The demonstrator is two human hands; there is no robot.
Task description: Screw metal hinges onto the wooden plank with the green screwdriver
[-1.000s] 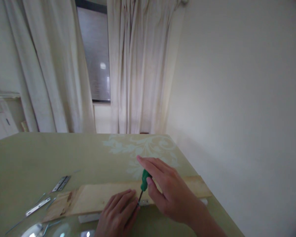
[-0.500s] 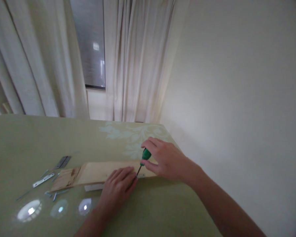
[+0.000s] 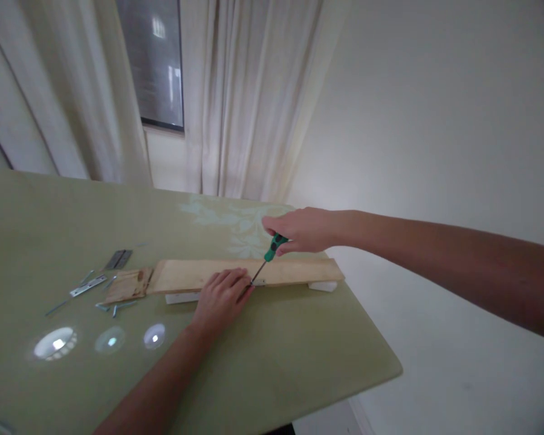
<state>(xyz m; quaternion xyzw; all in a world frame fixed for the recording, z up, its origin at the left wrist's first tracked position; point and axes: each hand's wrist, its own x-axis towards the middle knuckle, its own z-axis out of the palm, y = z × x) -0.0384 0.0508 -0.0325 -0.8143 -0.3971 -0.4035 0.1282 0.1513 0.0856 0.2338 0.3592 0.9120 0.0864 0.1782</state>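
A long pale wooden board (image 3: pixel 185 273) lies across the table, raised on white blocks. My left hand (image 3: pixel 222 297) grips its front edge, fingers over the top and thumb near the edge. A small metal plate (image 3: pixel 259 283) shows at that edge, just right of the fingertips. Closed around the green and black handle of a screwdriver (image 3: pixel 274 246) is my right hand (image 3: pixel 301 229), above the board. The screwdriver leans to the right, its tip down at the plate's left end beside my left fingers. Whether a screw sits under the tip is hidden.
Left of the board lie a brown wood piece (image 3: pixel 124 286), a grey hinge (image 3: pixel 119 259), a perforated metal strip (image 3: pixel 87 286) and several screws (image 3: pixel 122 307). White blocks (image 3: pixel 323 286) support the board. The table's right edge (image 3: pixel 375 329) runs near a wall.
The view has tilted down, showing the board's right end and the table corner. My right forearm has swung up and outward, and the screwdriver leans further right. My left hand stays on the board.
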